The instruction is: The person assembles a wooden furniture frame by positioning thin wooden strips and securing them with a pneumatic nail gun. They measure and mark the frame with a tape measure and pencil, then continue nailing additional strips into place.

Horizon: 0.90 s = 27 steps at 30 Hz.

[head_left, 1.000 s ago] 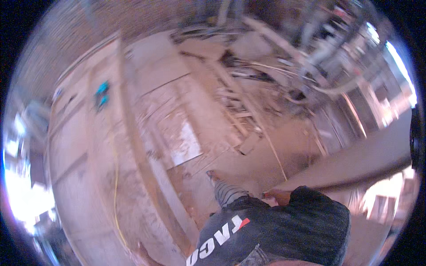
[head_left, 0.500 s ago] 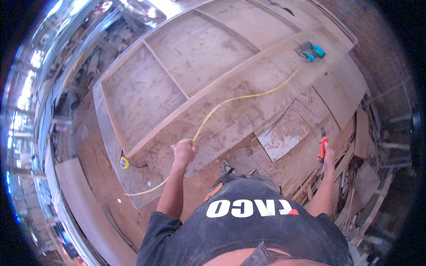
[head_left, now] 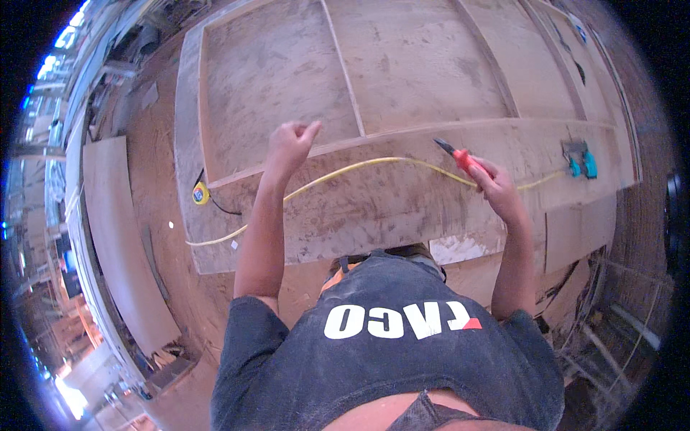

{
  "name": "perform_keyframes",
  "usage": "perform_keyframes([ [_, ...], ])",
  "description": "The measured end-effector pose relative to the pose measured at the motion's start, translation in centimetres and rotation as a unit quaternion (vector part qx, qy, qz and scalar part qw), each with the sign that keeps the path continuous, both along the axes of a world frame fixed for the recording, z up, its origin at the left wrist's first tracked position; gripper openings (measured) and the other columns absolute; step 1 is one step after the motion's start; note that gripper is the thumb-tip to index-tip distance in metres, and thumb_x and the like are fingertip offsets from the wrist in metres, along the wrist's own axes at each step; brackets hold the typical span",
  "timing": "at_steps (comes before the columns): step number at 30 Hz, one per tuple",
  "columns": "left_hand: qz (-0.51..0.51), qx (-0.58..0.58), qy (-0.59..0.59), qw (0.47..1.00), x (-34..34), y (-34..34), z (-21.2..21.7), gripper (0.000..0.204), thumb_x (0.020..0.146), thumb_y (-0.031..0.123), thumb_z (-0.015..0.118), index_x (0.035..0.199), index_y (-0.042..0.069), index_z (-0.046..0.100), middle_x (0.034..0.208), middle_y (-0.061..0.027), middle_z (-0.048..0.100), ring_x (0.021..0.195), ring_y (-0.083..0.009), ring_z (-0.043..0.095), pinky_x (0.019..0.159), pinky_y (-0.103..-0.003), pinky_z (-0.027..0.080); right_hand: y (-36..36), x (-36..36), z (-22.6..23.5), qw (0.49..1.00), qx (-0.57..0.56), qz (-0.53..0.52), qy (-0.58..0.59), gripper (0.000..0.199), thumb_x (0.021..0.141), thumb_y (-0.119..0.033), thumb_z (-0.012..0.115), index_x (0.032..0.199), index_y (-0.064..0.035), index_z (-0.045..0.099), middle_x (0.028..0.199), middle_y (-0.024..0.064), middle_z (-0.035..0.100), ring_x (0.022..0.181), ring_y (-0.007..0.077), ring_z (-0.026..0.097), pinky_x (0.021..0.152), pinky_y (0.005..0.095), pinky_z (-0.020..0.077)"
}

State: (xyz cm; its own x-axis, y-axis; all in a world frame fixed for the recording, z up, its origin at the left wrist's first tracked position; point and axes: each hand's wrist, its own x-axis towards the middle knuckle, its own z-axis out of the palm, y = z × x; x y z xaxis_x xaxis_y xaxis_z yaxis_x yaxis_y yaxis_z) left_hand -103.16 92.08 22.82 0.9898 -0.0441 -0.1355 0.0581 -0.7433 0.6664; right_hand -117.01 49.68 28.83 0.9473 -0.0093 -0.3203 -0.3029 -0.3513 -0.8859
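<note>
My left hand (head_left: pixel 291 147) is raised over the near rail of a wooden frame (head_left: pixel 352 86), its fingers curled shut. Whatever it may hold is hidden. In my right hand (head_left: pixel 497 188) is a pair of pliers (head_left: pixel 463 159) with red handles and dark jaws, pointing away to the left. A yellow air hose (head_left: pixel 348 169) lies in a long curve across the board below both hands, running behind my left forearm. At its right end a teal and black power tool (head_left: pixel 586 165) rests on the board.
A yellow tape measure (head_left: pixel 200 192) sits by the frame's left corner, with a dark strap beside it. A long plank (head_left: pixel 126 237) lies on the floor at left. Sheets of board (head_left: pixel 578 230) and scrap wood are at right.
My left hand has let go of the yellow hose and moved up over the frame rail. My right hand has brought the pliers forward and inward over the board. The view has shifted.
</note>
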Motion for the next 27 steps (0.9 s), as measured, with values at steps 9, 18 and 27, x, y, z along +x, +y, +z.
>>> perform_keyframes([
  [9,0.052,0.09,0.085,0.991,13.9,-7.7,-5.4,0.073,0.087,0.067,0.066,0.116,0.0,0.071,0.112,-0.0221,0.074,0.109,-0.0371,0.07,0.093,-0.046,0.055,6.4,16.7,-0.6,0.912,-0.252,0.324,-0.004,0.045,0.099,-0.037,0.062,0.122,-0.0003,0.07,0.105,0.024,0.072,0.101,0.038,0.068,0.088,0.0452,0.0518],
  [18,-0.001,0.18,0.156,0.971,18.3,-11.2,-8.1,0.059,0.088,0.052,0.066,0.118,0.002,0.07,0.118,-0.0217,0.072,0.114,-0.0367,0.069,0.097,-0.047,0.055,8.8,23.0,-4.3,0.838,-0.277,0.469,0.04,0.04,0.098,-0.037,0.061,0.117,-0.0041,0.074,0.103,0.0242,0.072,0.099,0.0404,0.068,0.088,0.0478,0.0529],
  [27,-0.028,0.162,0.178,0.97,21.1,-10.2,-9.7,0.042,0.083,0.033,0.066,0.107,0.0,0.075,0.114,-0.0242,0.073,0.109,-0.0391,0.07,0.094,-0.046,0.057,4.8,29.5,-3.5,0.967,-0.148,0.146,-0.145,0.043,0.1,-0.032,0.065,0.124,0.0028,0.069,0.11,0.0204,0.075,0.093,0.0243,0.071,0.088,0.0378,0.0541],
])
